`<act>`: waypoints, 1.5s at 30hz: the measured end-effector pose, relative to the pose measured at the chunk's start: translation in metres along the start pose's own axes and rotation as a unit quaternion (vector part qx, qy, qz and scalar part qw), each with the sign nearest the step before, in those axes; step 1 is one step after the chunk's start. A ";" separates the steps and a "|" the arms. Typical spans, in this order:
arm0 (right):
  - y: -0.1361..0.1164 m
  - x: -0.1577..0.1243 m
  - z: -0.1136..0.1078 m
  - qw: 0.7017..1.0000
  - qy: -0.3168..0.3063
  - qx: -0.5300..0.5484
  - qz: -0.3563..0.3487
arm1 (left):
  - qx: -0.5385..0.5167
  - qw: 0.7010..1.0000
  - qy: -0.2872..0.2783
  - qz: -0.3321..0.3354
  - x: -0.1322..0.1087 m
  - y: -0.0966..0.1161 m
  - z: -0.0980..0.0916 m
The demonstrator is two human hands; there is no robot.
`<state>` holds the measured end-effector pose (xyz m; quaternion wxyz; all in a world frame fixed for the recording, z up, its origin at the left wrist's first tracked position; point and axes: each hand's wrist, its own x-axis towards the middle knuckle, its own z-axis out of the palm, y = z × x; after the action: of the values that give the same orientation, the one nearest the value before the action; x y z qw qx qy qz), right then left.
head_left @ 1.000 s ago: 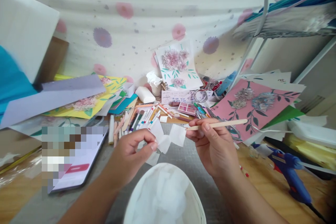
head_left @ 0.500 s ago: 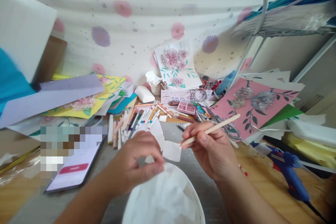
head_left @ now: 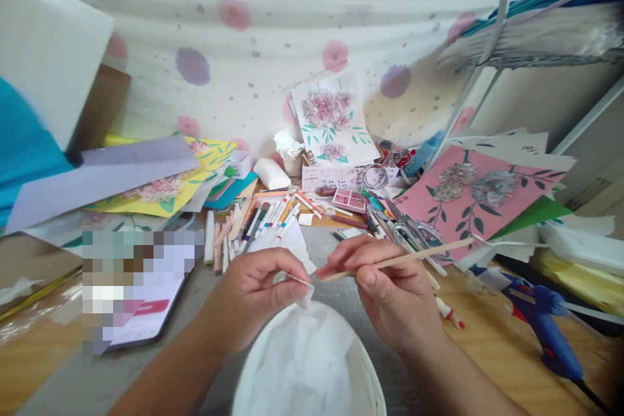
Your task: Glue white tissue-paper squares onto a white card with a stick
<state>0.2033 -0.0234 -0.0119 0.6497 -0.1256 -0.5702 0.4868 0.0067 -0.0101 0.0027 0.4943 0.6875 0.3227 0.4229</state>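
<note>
My left hand (head_left: pixel 260 296) pinches a small piece of thin white paper (head_left: pixel 306 299) between thumb and fingertips. A slim, pale wooden stick (head_left: pixel 429 253) lies in the closed fingers of my right hand (head_left: pixel 392 289). Its narrow end points left, close to the paper, with a small gap between them. Just below both hands is a round white container (head_left: pixel 242 374), its inside filled with white, paper-like material. Behind the left fingertips, more white paper (head_left: pixel 296 240) rests on the grey mat (head_left: pixel 214 299).
A phone (head_left: pixel 146 312) lies left and a blue glue gun (head_left: pixel 546 325) right. Markers (head_left: pixel 273 218), scissors (head_left: pixel 409 240) and a pink palette (head_left: pixel 348 200) crowd the back. Flower pictures on pink card (head_left: pixel 468 208), yellow card (head_left: pixel 199 172) and white paper (head_left: pixel 312 136) stand around.
The white paper, earlier by the stick's tip at my right fingers, is now pinched in my left hand. The stick has tilted flatter, its far end shifting right. The view has shifted slightly.
</note>
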 end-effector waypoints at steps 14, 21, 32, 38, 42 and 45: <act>-0.006 0.000 0.004 0.998 -0.025 -0.060 -0.010 | 0.029 1.000 0.005 -0.003 0.000 -0.002 -0.001; -0.012 0.002 0.007 0.985 -0.031 -0.165 -0.049 | 0.041 0.999 0.018 0.008 -0.001 -0.006 0.000; -0.011 0.003 0.008 0.970 0.003 -0.227 -0.089 | 0.135 0.986 0.041 0.094 0.000 -0.001 -0.003; -0.013 0.002 0.011 0.956 -0.029 -0.270 -0.107 | 0.184 0.981 0.020 0.054 0.000 0.004 0.004; -0.010 0.003 0.007 0.962 -0.006 -0.258 -0.092 | 0.198 0.978 0.045 0.039 0.002 0.003 0.003; -0.005 0.004 0.000 0.973 0.036 -0.218 -0.063 | 0.165 0.984 0.061 0.034 0.003 0.000 -0.001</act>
<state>0.2053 -0.0233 -0.0057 0.6561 -0.2456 -0.6454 0.3045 0.0070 -0.0070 0.0038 0.3392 0.7429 0.3940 0.4218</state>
